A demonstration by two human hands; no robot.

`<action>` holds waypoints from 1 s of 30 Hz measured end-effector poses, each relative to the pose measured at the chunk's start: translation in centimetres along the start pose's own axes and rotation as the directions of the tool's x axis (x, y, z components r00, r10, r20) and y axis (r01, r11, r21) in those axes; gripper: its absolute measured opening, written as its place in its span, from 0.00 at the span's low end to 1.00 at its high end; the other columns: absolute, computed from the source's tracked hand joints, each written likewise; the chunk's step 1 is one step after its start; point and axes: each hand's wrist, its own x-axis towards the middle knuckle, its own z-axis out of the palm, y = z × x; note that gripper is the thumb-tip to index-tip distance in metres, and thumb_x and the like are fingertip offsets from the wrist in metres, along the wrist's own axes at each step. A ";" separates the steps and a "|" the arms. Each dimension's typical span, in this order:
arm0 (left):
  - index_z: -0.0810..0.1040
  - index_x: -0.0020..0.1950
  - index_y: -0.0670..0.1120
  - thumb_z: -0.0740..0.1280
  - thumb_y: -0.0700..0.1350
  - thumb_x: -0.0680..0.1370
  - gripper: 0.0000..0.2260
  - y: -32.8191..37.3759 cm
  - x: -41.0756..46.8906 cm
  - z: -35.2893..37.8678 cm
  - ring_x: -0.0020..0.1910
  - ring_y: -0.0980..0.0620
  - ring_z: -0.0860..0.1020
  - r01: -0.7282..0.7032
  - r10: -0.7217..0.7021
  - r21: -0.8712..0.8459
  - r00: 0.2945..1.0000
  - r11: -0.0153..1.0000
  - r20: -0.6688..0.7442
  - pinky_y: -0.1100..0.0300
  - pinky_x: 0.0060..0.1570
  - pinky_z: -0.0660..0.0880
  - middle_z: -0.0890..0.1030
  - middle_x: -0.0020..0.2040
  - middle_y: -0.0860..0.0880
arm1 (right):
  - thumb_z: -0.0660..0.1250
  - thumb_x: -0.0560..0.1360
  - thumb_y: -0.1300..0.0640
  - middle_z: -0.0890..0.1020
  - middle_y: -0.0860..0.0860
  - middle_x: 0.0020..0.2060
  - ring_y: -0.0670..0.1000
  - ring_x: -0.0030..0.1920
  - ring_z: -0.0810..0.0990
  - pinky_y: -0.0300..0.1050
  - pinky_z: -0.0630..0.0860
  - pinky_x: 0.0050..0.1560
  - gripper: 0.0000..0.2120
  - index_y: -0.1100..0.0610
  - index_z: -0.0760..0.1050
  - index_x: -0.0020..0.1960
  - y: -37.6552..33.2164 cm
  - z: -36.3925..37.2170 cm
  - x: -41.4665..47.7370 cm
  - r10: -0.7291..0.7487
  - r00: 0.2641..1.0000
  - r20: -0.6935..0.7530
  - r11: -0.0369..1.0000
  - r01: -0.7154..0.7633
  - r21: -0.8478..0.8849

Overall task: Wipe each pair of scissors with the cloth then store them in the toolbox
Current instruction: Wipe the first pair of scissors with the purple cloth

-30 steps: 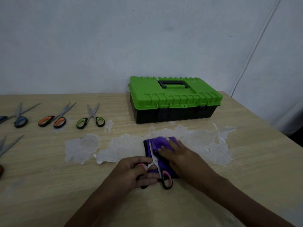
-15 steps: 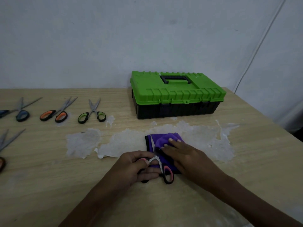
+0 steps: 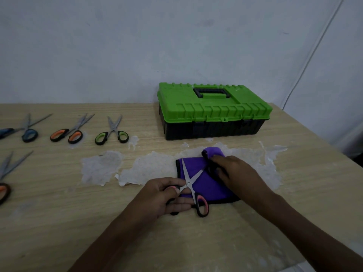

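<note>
On a wooden table [image 3: 59,222], the left hand [image 3: 157,197] grips pink-handled scissors [image 3: 188,183], blades spread across a purple cloth [image 3: 208,190]. The right hand [image 3: 235,173] pinches the cloth's folded edge. A closed green toolbox [image 3: 212,114] sits behind.

A plain indoor workroom: a bare pale wall [image 3: 117,46] fills the upper frame, above a wood-grain table [image 3: 59,222] with rough white patches [image 3: 102,165] and a green toolbox [image 3: 214,110].
</note>
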 end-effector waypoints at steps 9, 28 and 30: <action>0.78 0.59 0.36 0.58 0.32 0.82 0.11 0.2 0.2 0.0 0.48 0.39 0.86 0.005 -0.006 0.032 1.000 0.999 0.011 0.52 0.46 0.84 0.85 0.51 0.37 | 0.64 0.76 0.59 0.81 0.48 0.57 0.47 0.53 0.78 0.34 0.69 0.50 0.20 0.47 0.73 0.67 -2.2 0.3 -2.0 -0.157 0.986 0.054 0.979 0.149 0.137; 0.76 0.58 0.36 0.62 0.32 0.80 0.08 5.1 -0.2 0.9 0.47 0.42 0.86 0.032 -0.045 0.336 0.999 0.941 0.029 0.55 0.43 0.84 0.84 0.51 0.35 | 0.63 0.75 0.65 0.83 0.47 0.51 0.37 0.43 0.76 0.25 0.68 0.43 0.20 0.50 0.76 0.64 -2.5 -1.0 -1.1 -0.023 0.996 -0.090 0.931 0.055 0.361; 0.77 0.58 0.35 0.62 0.32 0.80 0.08 4.6 0.0 1.1 0.47 0.43 0.86 0.065 -0.079 0.308 0.996 0.949 0.033 0.54 0.46 0.84 0.84 0.51 0.35 | 0.63 0.75 0.63 0.81 0.45 0.58 0.39 0.54 0.76 0.31 0.71 0.54 0.21 0.49 0.75 0.66 -3.1 -0.3 -1.8 -0.197 0.980 -0.023 0.933 0.195 0.304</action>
